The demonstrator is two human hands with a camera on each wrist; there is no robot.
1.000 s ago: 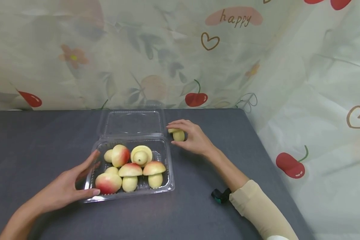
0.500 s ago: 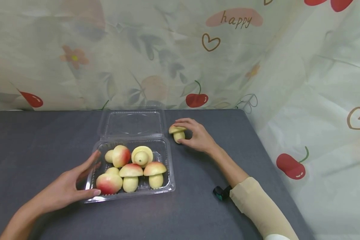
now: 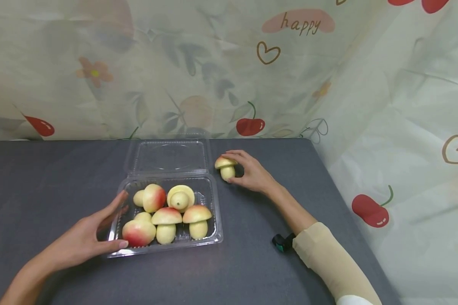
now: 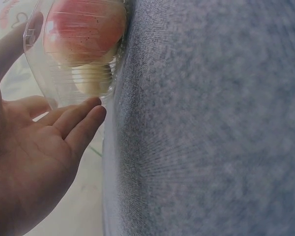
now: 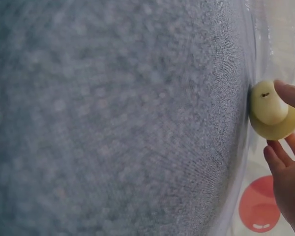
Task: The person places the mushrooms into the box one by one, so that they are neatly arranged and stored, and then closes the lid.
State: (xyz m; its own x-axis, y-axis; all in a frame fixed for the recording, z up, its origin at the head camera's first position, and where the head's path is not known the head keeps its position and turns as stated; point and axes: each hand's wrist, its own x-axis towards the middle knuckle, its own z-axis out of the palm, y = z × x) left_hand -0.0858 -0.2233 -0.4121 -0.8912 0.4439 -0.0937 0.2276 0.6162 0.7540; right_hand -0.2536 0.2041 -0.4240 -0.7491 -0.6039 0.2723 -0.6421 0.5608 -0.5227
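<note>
In the head view, my right hand (image 3: pixel 249 171) pinches a toy mushroom (image 3: pixel 226 170) with a pinkish cap and pale stem. It stands upright on the table, right of the container's lid. In the right wrist view, the thumb touches the stem end of the mushroom (image 5: pixel 269 105) and the fingers lie by the cap. My left hand (image 3: pixel 81 237) rests on the left side of a clear plastic container (image 3: pixel 210 242), fingers nearly straight and thumb at its front left corner. Several toy mushrooms (image 3: pixel 166 216) lie inside it.
The container's clear lid (image 3: pixel 170 156) lies folded back toward the rear of the dark grey table (image 3: pixel 244 271). A printed cloth (image 3: pixel 213 76) hangs behind and along the right. A small black device (image 3: pixel 283 242) sits by the right sleeve.
The mushroom in my right hand has turned upright, its cap now showing, and stands slightly right of before. The right hand has shifted a little right. My left hand and the container look unchanged.
</note>
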